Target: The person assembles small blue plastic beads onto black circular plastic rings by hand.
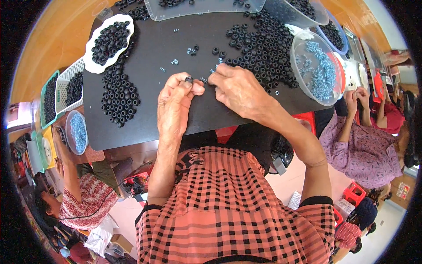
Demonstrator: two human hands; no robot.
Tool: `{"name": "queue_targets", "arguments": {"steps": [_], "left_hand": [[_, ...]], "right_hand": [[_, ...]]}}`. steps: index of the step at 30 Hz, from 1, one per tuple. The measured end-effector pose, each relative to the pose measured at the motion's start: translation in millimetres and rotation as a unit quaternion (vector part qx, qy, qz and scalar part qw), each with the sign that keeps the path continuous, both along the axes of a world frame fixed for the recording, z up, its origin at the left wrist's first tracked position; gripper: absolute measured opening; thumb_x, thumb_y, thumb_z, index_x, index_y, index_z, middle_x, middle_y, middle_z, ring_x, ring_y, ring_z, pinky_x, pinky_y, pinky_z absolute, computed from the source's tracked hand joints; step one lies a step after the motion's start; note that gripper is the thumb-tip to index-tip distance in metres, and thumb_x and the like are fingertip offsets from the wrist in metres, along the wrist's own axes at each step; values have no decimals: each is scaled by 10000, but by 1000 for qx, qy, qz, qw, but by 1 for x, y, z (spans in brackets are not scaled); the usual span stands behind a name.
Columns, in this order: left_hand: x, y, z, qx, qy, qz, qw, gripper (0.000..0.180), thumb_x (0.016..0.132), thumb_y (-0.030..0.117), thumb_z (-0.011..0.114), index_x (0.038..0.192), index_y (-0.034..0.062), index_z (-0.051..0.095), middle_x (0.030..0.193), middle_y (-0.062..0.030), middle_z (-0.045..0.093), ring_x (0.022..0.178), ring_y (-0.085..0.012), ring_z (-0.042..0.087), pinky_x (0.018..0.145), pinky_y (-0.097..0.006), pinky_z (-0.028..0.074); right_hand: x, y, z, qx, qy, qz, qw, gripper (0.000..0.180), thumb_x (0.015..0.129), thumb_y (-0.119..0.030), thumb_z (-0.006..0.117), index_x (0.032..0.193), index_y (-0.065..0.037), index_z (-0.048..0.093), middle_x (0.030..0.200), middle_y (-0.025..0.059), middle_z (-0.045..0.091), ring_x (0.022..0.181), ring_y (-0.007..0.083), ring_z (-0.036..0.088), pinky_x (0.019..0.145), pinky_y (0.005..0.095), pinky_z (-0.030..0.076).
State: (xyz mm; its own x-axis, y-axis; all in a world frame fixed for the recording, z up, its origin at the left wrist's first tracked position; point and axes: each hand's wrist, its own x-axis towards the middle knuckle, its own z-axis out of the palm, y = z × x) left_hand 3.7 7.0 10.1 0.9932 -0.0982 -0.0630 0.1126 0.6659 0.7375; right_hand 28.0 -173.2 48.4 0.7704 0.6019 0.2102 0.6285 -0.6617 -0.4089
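On black mat (149, 119), left hand (176, 105) pinching black ring (189, 79), right hand (237, 88) beside

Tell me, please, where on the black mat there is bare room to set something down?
Bare mat lies along the near edge, below the left ring pile and left of the left hand. Another patch sits under the clear tray, with few loose bits. Crowded around the right pile and bowl.

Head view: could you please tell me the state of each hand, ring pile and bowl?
Left hand: pinching one black ring.
Right hand: fingers down on the mat, holding cannot be told.
Right pile: spread loose.
Left pile: spread loose.
White dish: full of rings.
Clear bowl: tilted, holding blue-grey bits.
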Motion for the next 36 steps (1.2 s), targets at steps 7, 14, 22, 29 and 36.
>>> {"name": "queue_targets", "arguments": {"steps": [7,14,22,29,36], "left_hand": [[-1,0,1,27,-3,-21,999,133,911,39,499,1021,7,566,848,-99,637,852,-175,609,834,-314,460],[-3,-1,0,14,0,-49,999,150,933,69,493,1037,0,576,874,-75,636,820,-144,611,806,-281,475],[-3,1,1,-1,8,-86,996,146,930,63,496,1017,-17,581,877,-70,634,825,-137,613,818,-286,476],[-2,-1,0,9,4,-64,998,135,924,45,503,1007,-21,587,862,-74,643,812,-130,618,815,-272,484],[-3,-2,2,51,4,-43,998,130,922,38,510,1008,-26,585,879,-82,650,819,-122,619,803,-251,488]], "right_hand": [[14,7,-2,337,165,-31,926,121,802,38,606,916,15,635,908,39,609,710,77,578,642,232,476],[16,23,-17,487,310,33,816,69,834,39,587,894,13,607,718,21,604,609,74,577,563,219,468],[13,25,-22,532,338,28,776,119,838,62,569,939,30,623,818,50,612,621,80,584,559,223,475],[16,23,-28,482,230,47,844,117,837,50,585,922,21,660,885,70,624,642,86,609,569,210,482],[16,21,-33,488,227,34,842,99,828,63,583,911,30,624,895,71,624,654,92,610,582,221,498]]}}
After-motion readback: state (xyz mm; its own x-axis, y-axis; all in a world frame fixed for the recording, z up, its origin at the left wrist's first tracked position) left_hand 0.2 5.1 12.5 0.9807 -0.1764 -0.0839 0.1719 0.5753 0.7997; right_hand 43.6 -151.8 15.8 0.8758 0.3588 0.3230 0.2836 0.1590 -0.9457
